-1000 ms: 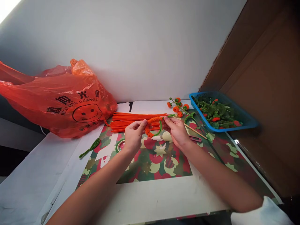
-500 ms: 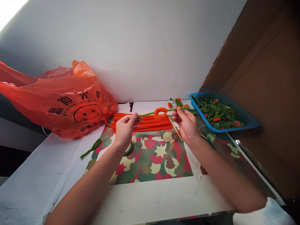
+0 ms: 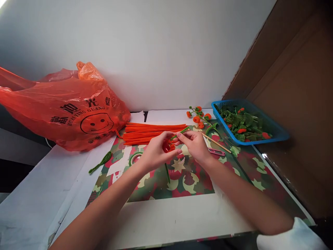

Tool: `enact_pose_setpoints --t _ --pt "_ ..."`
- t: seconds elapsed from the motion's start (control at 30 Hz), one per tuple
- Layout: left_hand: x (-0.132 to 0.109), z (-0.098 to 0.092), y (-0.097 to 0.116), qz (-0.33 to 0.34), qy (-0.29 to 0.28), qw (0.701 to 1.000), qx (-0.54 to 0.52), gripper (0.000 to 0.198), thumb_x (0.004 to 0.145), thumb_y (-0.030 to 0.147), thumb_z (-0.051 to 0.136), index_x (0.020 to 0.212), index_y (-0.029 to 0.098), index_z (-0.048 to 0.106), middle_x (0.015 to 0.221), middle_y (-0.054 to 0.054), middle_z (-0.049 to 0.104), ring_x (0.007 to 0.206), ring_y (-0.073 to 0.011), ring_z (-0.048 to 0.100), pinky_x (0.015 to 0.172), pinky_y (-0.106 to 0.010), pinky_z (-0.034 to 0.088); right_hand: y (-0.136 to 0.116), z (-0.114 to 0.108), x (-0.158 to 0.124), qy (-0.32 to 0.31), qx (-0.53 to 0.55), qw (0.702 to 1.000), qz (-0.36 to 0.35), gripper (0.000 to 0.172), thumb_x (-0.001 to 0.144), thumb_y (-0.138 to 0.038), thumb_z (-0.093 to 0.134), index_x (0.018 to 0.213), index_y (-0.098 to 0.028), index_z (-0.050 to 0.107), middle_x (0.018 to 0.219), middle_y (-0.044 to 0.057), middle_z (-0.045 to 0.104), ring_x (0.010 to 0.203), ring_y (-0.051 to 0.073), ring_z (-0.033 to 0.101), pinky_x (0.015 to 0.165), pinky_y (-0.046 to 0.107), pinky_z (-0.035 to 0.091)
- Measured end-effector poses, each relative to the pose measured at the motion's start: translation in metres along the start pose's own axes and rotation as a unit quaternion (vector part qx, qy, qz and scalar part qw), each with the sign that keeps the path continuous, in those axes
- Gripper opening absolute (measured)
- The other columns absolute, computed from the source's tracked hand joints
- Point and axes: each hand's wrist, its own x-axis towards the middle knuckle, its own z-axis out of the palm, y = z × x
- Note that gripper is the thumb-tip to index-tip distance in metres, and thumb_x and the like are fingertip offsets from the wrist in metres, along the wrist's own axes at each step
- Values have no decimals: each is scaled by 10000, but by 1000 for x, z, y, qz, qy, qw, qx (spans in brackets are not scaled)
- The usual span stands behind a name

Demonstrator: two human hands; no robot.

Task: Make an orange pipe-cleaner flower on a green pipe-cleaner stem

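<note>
My left hand [image 3: 159, 150] and my right hand [image 3: 193, 144] meet above the patterned sheet. Between their fingertips runs a green pipe cleaner [image 3: 184, 130], pinched by both. An orange pipe-cleaner coil [image 3: 170, 147] sits on it, partly hidden behind my left fingers. One green end hangs below my left hand. Just behind the hands lies a bundle of orange pipe cleaners [image 3: 145, 133]. A thin wooden stick [image 3: 217, 141] rests to the right of my right hand, close to a pink hair clip-like piece [image 3: 217, 152].
An orange plastic bag [image 3: 88, 107] stands at the left. A blue basket [image 3: 260, 140] of leaves and orange flowers is at the right, beside cardboard [image 3: 291, 69]. Orange pipe-cleaner flowers [image 3: 199, 118] lie at the back. Green tape [image 3: 135, 158] and a folded green bundle [image 3: 101, 163] lie left.
My hands have come together from holding the green pipe cleaner stretched out sideways. The coil is now lower and partly covered, and one green end points down. The stick has shifted right.
</note>
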Motion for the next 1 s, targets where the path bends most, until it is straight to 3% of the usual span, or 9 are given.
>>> enact_pose_setpoints --t 0.1,0.17,0.27,0.47,0.63,1.0 --pt "-2 6 -1 25 -13 993 113 171 797 356 592 760 193 558 596 24 537 492 -100 426 487 -236 286 0 2 -1 -2 8 1000 8 402 666 -538 733 663 -137 701 655 65 710 594 157 666 575 270 554" --pt "-1 7 -2 32 -9 988 150 260 838 343 514 632 201 444 525 35 450 469 -99 360 485 -247 234 -1 1 0 0 19 1000 5 405 648 -542 743 668 -139 707 639 58 704 588 155 665 588 275 558" --pt "0 4 0 28 0 985 170 355 848 363 479 566 208 328 491 37 375 454 -102 290 491 -261 189 -3 -3 3 12 21 1000 -5 390 646 -534 748 707 -150 724 645 46 702 570 139 652 611 279 559" --pt "2 0 3 13 -17 982 187 384 840 366 440 542 208 257 472 36 303 444 -108 241 497 -272 162 -5 -16 11 52 19 998 -19 327 676 -483 747 715 -160 716 675 35 701 579 120 639 637 266 548" --pt "3 0 -2 -15 -31 987 156 401 838 388 442 527 204 270 469 43 265 458 -102 230 486 -269 166 -9 -22 16 82 40 996 -11 331 626 -477 780 671 -162 689 635 14 675 536 98 608 626 256 537" --pt "3 -3 -6 -51 -55 994 75 405 833 414 472 502 187 418 460 27 441 432 -90 350 460 -254 198 -11 -25 20 107 46 993 -13 334 615 -465 780 605 -160 645 751 33 696 548 75 588 651 262 543"
